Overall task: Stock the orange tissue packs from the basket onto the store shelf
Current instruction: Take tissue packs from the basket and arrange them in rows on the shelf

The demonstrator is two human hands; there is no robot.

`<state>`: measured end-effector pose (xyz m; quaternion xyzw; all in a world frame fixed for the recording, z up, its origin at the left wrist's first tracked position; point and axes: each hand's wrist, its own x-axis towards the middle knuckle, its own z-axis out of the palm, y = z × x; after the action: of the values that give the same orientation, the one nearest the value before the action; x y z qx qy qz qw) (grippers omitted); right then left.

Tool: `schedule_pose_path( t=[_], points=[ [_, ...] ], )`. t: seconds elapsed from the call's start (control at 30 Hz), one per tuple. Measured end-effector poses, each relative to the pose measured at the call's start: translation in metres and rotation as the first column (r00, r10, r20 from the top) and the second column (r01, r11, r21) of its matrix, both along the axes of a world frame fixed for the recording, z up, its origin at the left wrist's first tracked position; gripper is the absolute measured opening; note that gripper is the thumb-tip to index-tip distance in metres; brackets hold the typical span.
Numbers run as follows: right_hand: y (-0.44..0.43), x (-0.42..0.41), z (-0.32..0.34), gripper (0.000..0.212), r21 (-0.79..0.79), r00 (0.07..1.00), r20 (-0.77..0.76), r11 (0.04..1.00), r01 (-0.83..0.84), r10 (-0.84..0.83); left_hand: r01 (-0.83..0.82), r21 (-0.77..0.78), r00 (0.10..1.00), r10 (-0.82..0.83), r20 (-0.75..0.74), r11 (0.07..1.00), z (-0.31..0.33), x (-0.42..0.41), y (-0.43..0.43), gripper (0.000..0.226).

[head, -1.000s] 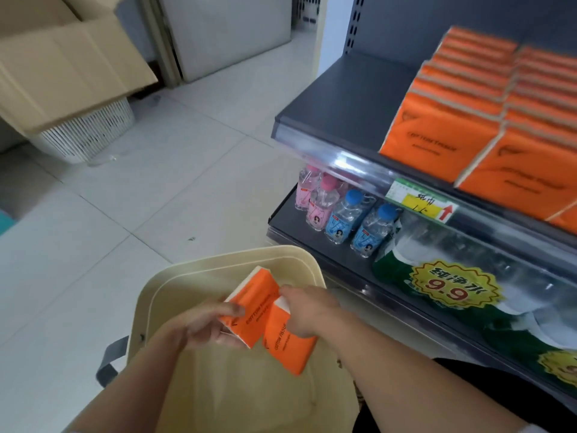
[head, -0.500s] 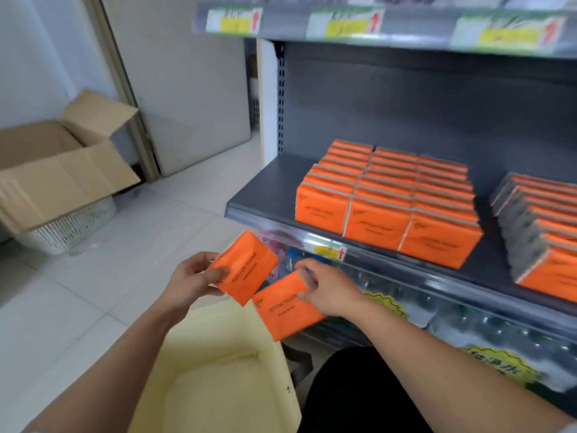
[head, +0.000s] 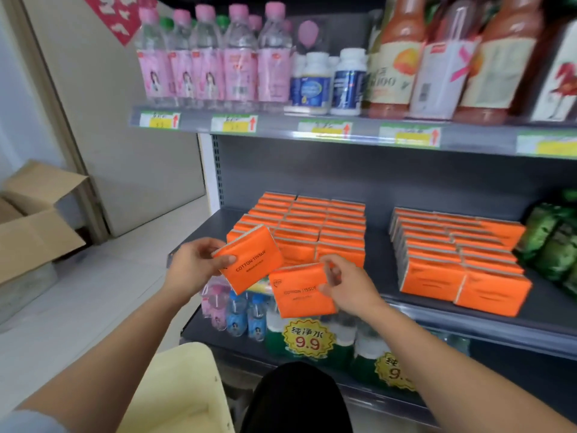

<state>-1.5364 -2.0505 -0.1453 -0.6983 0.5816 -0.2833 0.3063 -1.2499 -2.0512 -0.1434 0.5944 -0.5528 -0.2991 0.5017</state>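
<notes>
- Left hand [head: 193, 267] grips one tissue pack [head: 249, 260]; right hand [head: 349, 285] pinches another pack [head: 299, 292], both before the shelf [head: 374, 254].
- Stacked rows [head: 312, 226] fill the shelf; these two remain unplaced.

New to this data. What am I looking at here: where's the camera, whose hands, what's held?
No robot here: a person wears one wide-angle camera on the head, looking forward and down, so both arms are their own. The left hand holds one orange tissue pack; the right hand pinches a second pack. Both are in the air in front of the store shelf, where rows of the same packs stand in two blocks. The cream basket is at the bottom edge.
</notes>
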Motion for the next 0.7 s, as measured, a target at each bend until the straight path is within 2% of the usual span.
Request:
schedule_pose_path(
  t=[0.33, 0.43, 0.7],
  points=[
    [0.014, -0.125, 0.038, 0.045, -0.125, 0.982, 0.01, 0.974, 0.187, -0.187, 0.146, -0.11, 0.986, -0.136, 0.096, 0.983, 0.048, -0.125, -0.031, 0.022],
    [0.02, -0.16, 0.043, 0.042, -0.115, 0.971, 0.054, 0.965, 0.236, -0.231, 0.195, -0.124, 0.978, -0.184, 0.096, 0.973, 0.056, -0.162, -0.041, 0.02],
    [0.036, -0.237, 0.034, 0.044, -0.094, 0.952, 0.044, 0.948, 0.304, -0.301, 0.291, -0.111, 0.941, -0.263, 0.214, 0.95, 0.066, -0.249, -0.055, 0.019]
  ],
)
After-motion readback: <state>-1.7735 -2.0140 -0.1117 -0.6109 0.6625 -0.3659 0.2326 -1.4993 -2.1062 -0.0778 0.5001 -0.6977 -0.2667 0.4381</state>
